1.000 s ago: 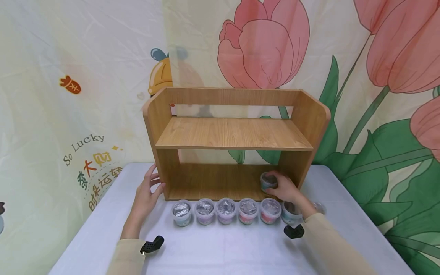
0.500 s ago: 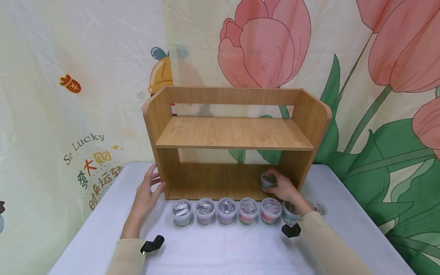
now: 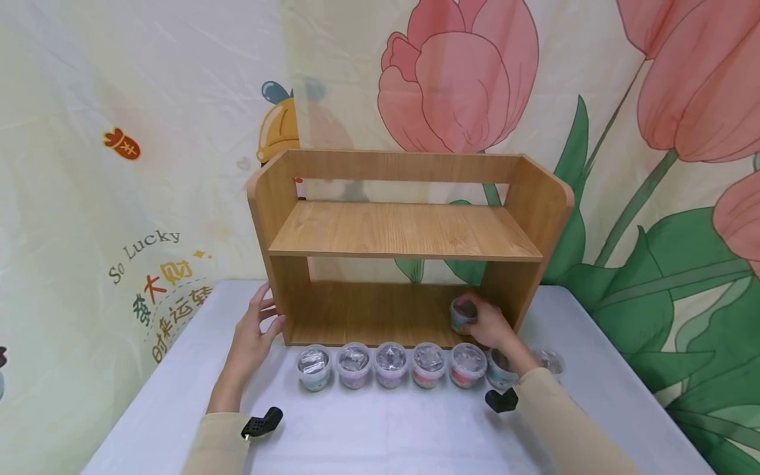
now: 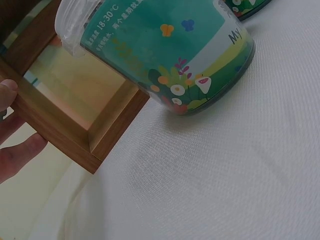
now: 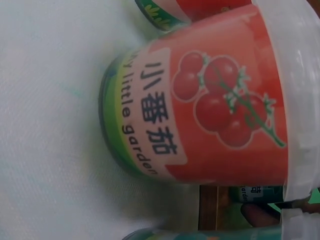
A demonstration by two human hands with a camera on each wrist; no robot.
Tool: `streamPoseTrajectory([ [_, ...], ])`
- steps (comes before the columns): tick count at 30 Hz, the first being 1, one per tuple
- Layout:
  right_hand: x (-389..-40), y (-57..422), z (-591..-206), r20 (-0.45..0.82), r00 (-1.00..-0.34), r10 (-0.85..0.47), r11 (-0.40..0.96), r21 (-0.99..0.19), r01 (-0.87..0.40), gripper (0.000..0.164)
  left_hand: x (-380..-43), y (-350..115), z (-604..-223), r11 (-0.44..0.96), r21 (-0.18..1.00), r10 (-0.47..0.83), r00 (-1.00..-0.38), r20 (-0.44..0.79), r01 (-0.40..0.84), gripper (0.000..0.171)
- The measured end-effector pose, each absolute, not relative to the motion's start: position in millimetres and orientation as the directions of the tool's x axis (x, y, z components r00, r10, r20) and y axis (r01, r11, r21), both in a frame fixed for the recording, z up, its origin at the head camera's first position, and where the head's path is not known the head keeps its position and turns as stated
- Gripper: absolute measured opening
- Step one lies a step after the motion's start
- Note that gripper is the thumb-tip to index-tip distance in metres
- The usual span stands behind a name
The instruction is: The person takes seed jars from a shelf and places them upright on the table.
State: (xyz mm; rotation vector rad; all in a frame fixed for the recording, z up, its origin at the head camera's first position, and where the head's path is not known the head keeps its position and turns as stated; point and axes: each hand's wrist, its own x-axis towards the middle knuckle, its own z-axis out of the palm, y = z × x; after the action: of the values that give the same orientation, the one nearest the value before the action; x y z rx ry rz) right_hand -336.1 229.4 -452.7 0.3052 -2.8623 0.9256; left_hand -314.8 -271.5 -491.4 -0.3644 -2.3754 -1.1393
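Note:
My right hand [image 3: 489, 323] grips a small lidded plastic cup [image 3: 460, 316] with a bluish-green side, at the right end of the lower board of a wooden shelf [image 3: 404, 231]. Its fingers cover part of the lid. My left hand [image 3: 252, 333] touches the shelf's left side panel with thumb and fingers fairly straight; its fingertips [image 4: 30, 147] lie at the wooden edge in the left wrist view. Before the shelf stands a row of similar cups: a teal one [image 3: 314, 369], purple ones, and red ones with a tomato picture, such as the red cup [image 5: 225, 100] in the right wrist view.
A white cloth covers the table [image 3: 356, 435]. The right forearm passes over the row's right end, partly hiding a teal cup [image 3: 501, 369] and a clear-lidded cup [image 3: 551, 361]. A curtain [image 3: 178, 99] printed with tulips hangs behind the shelf.
The right forearm has shifted slightly left, showing more of the cup at the row's far right. The gripped cup and the left hand keep their places.

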Motion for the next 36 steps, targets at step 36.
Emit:
streamPoseTrajectory([
  [36, -276.0, 260.2, -394.2, 0.282, -0.915, -0.289, 0.661, -0.632, -0.404, 0.052, -313.2, -271.5, -491.7, 0.628, 0.654, 0.031, -0.854, 0.52, 0.422, 0.095],
])
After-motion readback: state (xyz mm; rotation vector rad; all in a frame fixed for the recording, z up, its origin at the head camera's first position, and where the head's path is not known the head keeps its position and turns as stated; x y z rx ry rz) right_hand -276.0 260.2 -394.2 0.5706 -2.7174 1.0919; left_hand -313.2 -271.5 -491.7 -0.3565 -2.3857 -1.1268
